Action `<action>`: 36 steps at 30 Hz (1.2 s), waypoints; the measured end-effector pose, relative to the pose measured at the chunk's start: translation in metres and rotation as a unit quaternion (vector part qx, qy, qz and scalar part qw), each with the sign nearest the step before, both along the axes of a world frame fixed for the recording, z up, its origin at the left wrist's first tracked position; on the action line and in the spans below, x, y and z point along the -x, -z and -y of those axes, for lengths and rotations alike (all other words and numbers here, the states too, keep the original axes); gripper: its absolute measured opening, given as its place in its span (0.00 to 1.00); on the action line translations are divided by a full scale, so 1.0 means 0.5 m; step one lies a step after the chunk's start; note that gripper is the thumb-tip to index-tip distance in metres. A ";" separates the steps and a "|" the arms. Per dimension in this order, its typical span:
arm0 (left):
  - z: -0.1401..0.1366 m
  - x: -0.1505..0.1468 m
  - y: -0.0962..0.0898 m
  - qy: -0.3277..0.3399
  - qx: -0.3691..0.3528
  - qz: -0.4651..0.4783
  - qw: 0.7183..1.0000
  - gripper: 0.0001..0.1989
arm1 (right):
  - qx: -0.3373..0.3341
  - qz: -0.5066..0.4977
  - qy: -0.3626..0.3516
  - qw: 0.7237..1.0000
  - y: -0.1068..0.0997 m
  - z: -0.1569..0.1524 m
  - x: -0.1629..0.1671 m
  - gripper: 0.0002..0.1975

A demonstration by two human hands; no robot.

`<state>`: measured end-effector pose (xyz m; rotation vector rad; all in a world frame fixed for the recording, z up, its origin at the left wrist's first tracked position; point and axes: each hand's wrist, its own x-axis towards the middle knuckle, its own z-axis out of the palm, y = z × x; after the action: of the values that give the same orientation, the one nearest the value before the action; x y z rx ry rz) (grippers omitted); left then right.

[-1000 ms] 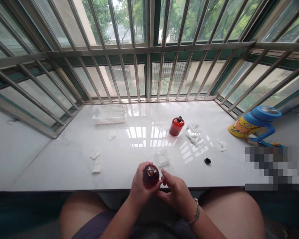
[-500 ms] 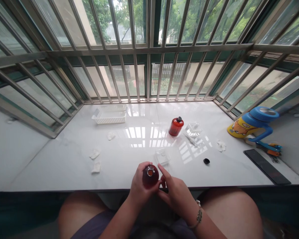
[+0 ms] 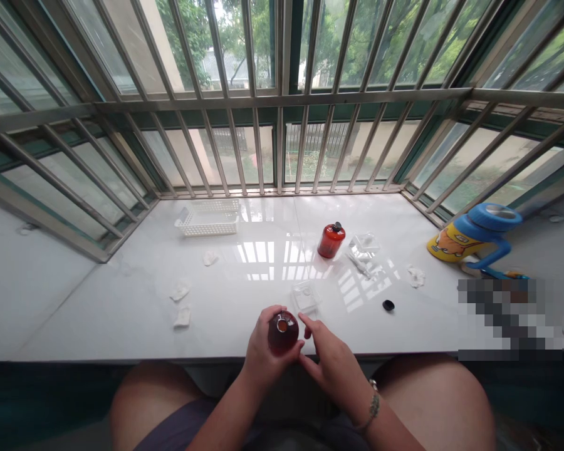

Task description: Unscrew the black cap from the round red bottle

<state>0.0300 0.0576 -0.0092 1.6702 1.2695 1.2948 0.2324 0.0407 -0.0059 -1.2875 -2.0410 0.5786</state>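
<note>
My left hand [image 3: 262, 351] is closed around a dark red round bottle [image 3: 283, 341] at the table's front edge. The bottle's open neck faces up toward me, with no cap on it. Just right of the bottle is my right hand [image 3: 331, 356], its index finger and thumb apart and nothing visible between them. Beyond my hands lies a clear plastic box [image 3: 305, 295]. A black cap [image 3: 388, 305] rests on the table to the right. Farther back stands a second red bottle [image 3: 331, 242] with a black top.
A white perforated basket [image 3: 209, 227] sits at the back left. Crumpled tissues [image 3: 180, 290] lie on the left, and another tissue [image 3: 416, 275] on the right. Beside the second bottle are a clear container [image 3: 364, 245] and a whitish tube [image 3: 360, 265]. A yellow-blue flask [image 3: 470, 232] stands far right.
My right hand's fingers have spread slightly, and its thumb has shifted a little away from the bottle. The left hand still holds the bottle in nearly the same place.
</note>
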 end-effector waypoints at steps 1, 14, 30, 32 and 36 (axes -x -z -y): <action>0.000 0.000 0.000 0.001 0.004 0.001 1.000 0.35 | 0.001 0.001 -0.004 1.000 -0.001 -0.001 -0.002 0.35; -0.002 0.003 -0.002 0.003 0.004 -0.007 1.000 0.35 | -0.085 -0.017 0.145 0.986 0.030 -0.101 -0.038 0.41; -0.002 0.001 -0.006 0.002 0.006 -0.005 1.000 0.35 | -0.091 -0.073 0.147 0.982 0.004 -0.115 -0.012 0.17; -0.003 0.002 -0.012 0.006 0.013 0.000 1.000 0.35 | -0.085 -0.094 0.128 0.984 -0.002 -0.091 -0.014 0.15; -0.003 0.002 -0.029 0.018 0.047 0.015 0.999 0.33 | -0.021 -0.106 0.031 0.994 -0.012 -0.029 -0.014 0.25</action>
<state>0.0288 0.0593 0.0053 1.5946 1.2578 1.2160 0.2392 0.0554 -0.0002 -1.2050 -1.8246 0.6130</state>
